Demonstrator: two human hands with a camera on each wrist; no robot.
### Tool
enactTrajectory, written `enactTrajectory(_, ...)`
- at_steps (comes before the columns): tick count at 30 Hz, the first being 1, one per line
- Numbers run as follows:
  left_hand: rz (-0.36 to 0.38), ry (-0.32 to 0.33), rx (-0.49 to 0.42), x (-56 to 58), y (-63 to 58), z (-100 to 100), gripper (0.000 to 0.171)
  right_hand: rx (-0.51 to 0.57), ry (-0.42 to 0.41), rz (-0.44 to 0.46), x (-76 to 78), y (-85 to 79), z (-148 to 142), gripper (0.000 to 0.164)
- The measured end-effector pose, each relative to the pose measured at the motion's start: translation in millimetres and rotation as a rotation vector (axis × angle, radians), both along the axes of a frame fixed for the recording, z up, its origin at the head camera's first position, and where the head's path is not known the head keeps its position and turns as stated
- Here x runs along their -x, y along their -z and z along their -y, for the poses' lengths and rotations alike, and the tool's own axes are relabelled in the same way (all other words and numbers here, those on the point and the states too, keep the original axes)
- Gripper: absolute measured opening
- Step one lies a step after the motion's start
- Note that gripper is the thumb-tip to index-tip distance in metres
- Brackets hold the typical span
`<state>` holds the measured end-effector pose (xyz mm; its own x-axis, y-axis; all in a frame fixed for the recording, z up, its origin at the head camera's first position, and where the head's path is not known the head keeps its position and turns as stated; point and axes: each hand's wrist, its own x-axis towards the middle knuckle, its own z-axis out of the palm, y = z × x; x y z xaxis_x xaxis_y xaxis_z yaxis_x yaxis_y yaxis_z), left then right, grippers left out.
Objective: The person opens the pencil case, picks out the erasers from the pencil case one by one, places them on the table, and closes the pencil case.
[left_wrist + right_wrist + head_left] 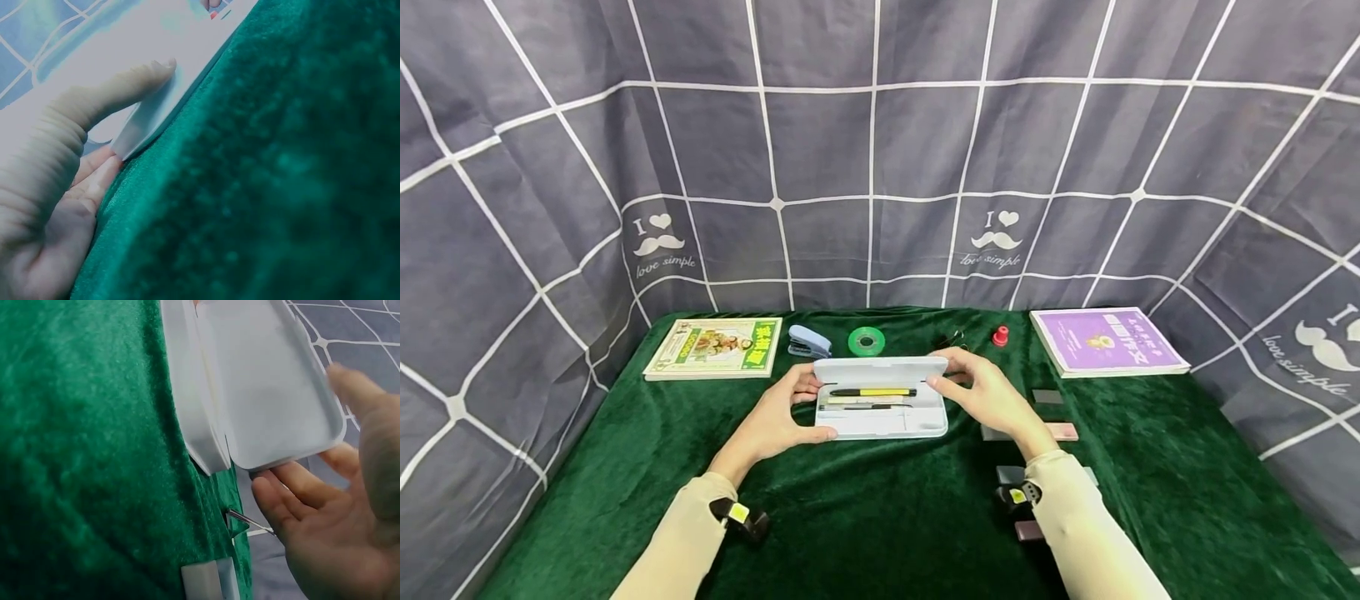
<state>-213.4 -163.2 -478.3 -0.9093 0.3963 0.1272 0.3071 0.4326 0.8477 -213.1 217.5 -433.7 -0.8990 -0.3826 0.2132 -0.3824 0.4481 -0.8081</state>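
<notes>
A white pencil case (880,432) lies on the green cloth with its lid (880,368) raised at the back. Inside it are a yellow-and-black pen (887,392) and other slim pens (857,407). My left hand (775,421) grips the case's left end, thumb at the front corner and fingers round the side. In the left wrist view, the thumb lies over the white case wall (140,122). My right hand (988,396) holds the lid's right end between thumb and fingers. In the right wrist view, the fingertips (265,490) sit at the outside of the raised lid (269,375).
Behind the case are a blue stapler (809,342), a green tape roll (856,340), dark clips (953,337) and a small red object (1000,336). Books lie left (711,350) and right (1108,340). Several small grey and pink blocks (1062,432) lie around my right forearm.
</notes>
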Motion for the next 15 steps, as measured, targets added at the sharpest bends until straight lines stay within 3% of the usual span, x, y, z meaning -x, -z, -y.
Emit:
enactTrajectory(5,-0.021,-0.003,0.018,-0.5,2.7,2.0,0.084,-0.052,-0.08,0.01,-1.4,0.3,-1.2,0.031)
enactTrajectory(9,-0.079,0.023,0.027,0.6,5.7,1.7,0.065,-0.095,-0.12,0.001,-3.8,3.0,-1.5,0.026)
enactTrajectory(15,-0.076,0.04,0.038,0.7,5.0,1.9,0.065,-0.171,-0.137,0.033,-6.5,3.6,-0.7,0.044)
